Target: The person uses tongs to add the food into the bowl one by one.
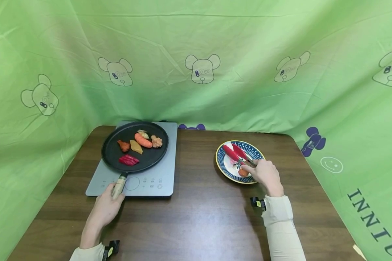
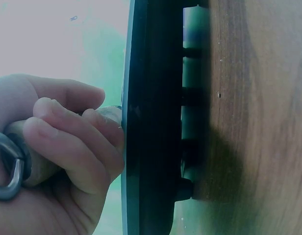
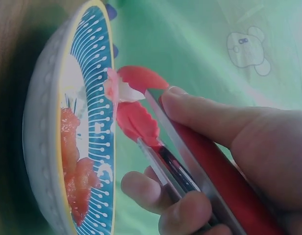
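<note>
My left hand (image 1: 106, 206) grips the pale handle (image 1: 119, 185) of a round black frying pan (image 1: 150, 159); the left wrist view shows the fingers curled round it. In the pan lie a sausage (image 1: 143, 140), a dark red piece (image 1: 129, 160), a yellow slice (image 1: 136, 146) and several other food pieces. My right hand (image 1: 264, 174) holds red-tipped tongs (image 3: 138, 122) over a patterned plate (image 3: 99, 63). Between the tong tips sits a white-and-pink food piece (image 3: 125, 93), near the plate's rim. A reddish-orange piece (image 3: 81, 183) lies in the plate.
Beneath the pan is a flat grey induction cooker (image 1: 166, 163) with touch controls at its front. Both cooker and plate stand on a dark wooden table (image 1: 196, 188). A green printed curtain (image 1: 202, 36) hangs around the back and sides.
</note>
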`<state>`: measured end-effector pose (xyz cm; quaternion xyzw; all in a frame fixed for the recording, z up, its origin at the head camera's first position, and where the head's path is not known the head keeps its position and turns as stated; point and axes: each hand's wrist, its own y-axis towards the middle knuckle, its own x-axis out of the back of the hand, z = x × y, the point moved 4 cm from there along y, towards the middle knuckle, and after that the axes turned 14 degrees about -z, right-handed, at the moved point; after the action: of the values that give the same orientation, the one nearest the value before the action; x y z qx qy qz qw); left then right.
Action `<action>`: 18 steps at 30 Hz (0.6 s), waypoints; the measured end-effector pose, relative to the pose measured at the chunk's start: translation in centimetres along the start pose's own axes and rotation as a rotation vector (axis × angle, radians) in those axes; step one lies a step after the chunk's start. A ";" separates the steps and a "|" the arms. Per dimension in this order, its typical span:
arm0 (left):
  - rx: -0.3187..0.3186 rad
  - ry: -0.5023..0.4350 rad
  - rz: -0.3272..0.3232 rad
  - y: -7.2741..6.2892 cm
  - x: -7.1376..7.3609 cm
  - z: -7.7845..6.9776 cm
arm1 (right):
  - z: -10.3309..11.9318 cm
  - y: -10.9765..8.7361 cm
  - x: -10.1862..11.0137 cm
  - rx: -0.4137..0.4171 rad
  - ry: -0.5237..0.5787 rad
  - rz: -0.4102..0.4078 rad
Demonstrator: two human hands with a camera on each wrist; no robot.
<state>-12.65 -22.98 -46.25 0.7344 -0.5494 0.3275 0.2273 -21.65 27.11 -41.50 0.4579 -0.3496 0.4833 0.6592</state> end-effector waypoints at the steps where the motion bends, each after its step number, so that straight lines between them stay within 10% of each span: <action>1: 0.000 -0.003 -0.001 0.0 0.0 0.0 | 0.0 0.0 0.0 0.002 0.006 0.002; 18: -0.010 -0.014 -0.002 -0.1 0.0 0.0 | -0.7 0.3 1.0 0.019 0.061 0.018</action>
<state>-12.56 -22.95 -46.19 0.7362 -0.5516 0.3193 0.2274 -21.59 28.15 -40.75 0.4462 -0.3287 0.5062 0.6607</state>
